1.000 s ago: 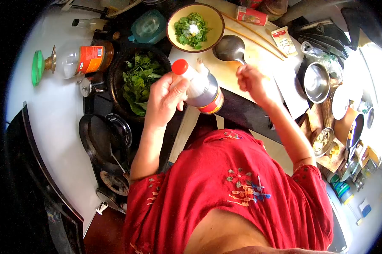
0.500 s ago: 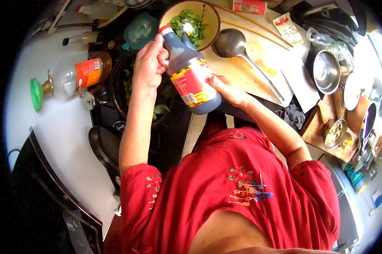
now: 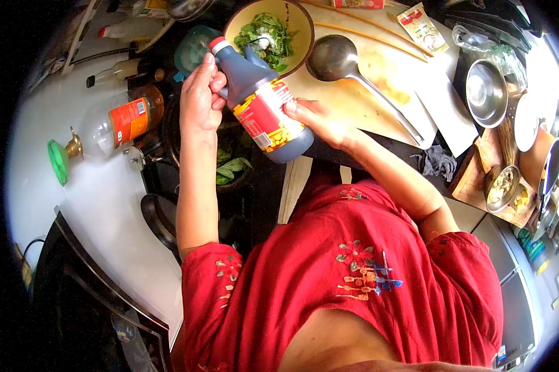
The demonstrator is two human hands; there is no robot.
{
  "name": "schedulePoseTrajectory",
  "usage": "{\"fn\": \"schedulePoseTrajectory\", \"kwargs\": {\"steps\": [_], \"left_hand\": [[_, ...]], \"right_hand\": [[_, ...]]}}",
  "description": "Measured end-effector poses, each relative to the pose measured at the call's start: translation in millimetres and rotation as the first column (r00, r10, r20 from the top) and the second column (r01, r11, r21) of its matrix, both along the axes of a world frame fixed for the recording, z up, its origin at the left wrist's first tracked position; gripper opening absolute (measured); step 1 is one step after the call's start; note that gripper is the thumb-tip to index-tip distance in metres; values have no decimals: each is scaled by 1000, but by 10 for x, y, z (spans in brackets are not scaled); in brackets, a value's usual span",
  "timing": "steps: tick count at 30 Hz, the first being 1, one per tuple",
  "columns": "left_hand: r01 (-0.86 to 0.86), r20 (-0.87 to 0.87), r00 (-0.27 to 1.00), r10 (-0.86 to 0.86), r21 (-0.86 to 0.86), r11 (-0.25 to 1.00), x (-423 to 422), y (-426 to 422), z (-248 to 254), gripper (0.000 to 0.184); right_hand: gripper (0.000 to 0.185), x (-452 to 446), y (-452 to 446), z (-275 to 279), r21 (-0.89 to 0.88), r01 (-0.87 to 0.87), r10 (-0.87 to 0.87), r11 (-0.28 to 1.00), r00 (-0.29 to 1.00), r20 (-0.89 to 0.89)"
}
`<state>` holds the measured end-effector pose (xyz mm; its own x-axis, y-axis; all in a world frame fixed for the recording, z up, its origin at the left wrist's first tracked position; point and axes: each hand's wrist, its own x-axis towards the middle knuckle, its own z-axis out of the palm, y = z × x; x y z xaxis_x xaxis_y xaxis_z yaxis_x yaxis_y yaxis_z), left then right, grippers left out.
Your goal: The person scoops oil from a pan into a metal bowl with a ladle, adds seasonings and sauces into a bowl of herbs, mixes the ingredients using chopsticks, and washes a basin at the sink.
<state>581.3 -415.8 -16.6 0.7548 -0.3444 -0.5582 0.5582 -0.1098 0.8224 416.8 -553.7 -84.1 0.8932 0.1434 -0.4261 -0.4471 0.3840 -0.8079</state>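
A large dark sauce bottle with a red cap and a red-and-yellow label is held at a tilt, its capped end up and to the left. My left hand is closed around the bottle near its neck and handle. Against the label's lower right side, my right hand supports the bottle, fingers partly hidden behind it. Just beyond the cap stands a cream bowl holding chopped green leaves with white powder on top. The cap appears to be on.
A metal ladle and chopsticks rest on a stained cutting board. At left are a clear bottle with an orange label and a pan with leaves. A steel bowl and a grey cloth lie right.
The bottle has moved slightly left with both hands still on it. The camera view has shifted a little, so the surroundings sit differently in the frame.
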Motion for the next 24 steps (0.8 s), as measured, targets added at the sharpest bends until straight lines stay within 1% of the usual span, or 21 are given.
{"fn": "schedulePoseTrajectory", "kwargs": {"steps": [2, 4, 5, 7, 8, 10, 11, 12, 13, 14, 15, 16, 17, 18, 20, 23, 24], "left_hand": [[-24, -11, 1000, 24, 10, 1000, -41, -28, 20, 27], [-12, 11, 1000, 12, -30, 999, -58, 37, -4, 27], [-6, 23, 1000, 7, -49, 999, -77, 67, -3, 28], [-28, 130, 991, 34, -41, 999, -209, 83, 114, 28], [-41, 186, 981, 48, -38, 998, -293, 97, 196, 28], [-5, 294, 956, 23, -62, 998, -474, 137, 373, 29], [-3, 342, 939, 23, -60, 998, -579, 130, 460, 30], [-3, 392, 919, 26, -60, 998, -653, 126, 516, 30], [75, 454, 890, -37, -67, 995, -706, 153, 504, 29], [91, 493, 867, -67, -24, 996, -770, 122, 537, 31], [118, 525, 846, -98, -5, 993, -782, 139, 502, 32], [146, 552, 824, -129, 14, 989, -805, 153, 449, 33], [198, 558, 807, -194, 54, 979, -829, 163, 442, 35], [196, 573, 793, -208, 83, 977, -863, 142, 449, 36], [187, 597, 766, -237, 147, 971, -946, 99, 457, 38], [223, 547, 792, -272, 157, 962, -1014, 118, 418, 38], [240, 527, 800, -286, 156, 958, -1036, 126, 411, 38]], "right_hand": [[71, -9, -13, 27, -33, 2, -1, 999, 1000, 12], [72, -29, -27, 52, -89, 2, 1, 996, 999, 37], [73, -38, -32, 5, -186, -1, 19, 983, 995, 96], [74, -53, -43, -121, -372, 10, 73, 928, 975, 208], [74, -58, -75, -111, -427, -8, 117, 904, 966, 230], [74, -11, -205, 86, -535, -38, 212, 844, 940, 268], [69, 20, -342, 299, -505, -97, 248, 858, 938, 241], [58, 53, -202, 229, -358, 155, -44, 921, 953, 299], [54, 68, -286, 197, -262, 154, -112, 953, 979, 170], [50, 95, -400, 204, -168, 167, -165, 972, 986, 30], [49, 164, -450, 241, -12, 246, -244, 969, 967, 70], [48, 215, -495, 314, 145, 313, -328, 939, 940, 93], [45, 255, -548, 432, 272, 342, -370, 899, 927, 60], [41, 271, -593, 523, 405, 321, -378, 856, 923, 69], [34, 334, -639, 747, 596, 294, -354, 747, 935, -19], [31, 324, -629, 879, 646, 253, -316, 720, 948, -18], [30, 316, -618, 867, 638, 259, -315, 725, 949, -28]]}}
